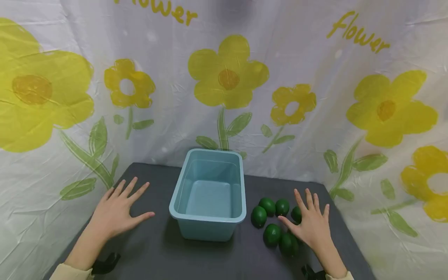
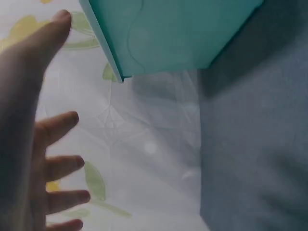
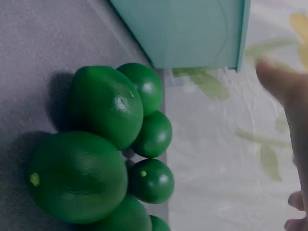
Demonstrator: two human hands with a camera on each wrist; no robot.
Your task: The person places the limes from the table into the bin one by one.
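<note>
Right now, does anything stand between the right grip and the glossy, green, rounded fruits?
Nothing visible does: only open space shows between the right grip and these fruits. The pale blue, rectangular tub stands to their left.

This is a small, screened-off tabletop space indoors; whether it stands in a home, a lab or a workshop cannot be told. A creased, slightly glossy white sheet printed with big yellow flowers, green leaves and the handwritten-style yellow word "flower" hangs like a curtain around the back and both sides, hiding the room beyond. Within it sits a flat, dark grey table surface, its far edge meeting the hanging sheet. The pale blue rectangular plastic bin and glossy dark green oval fruits on it would suit several kinds of room.
</note>
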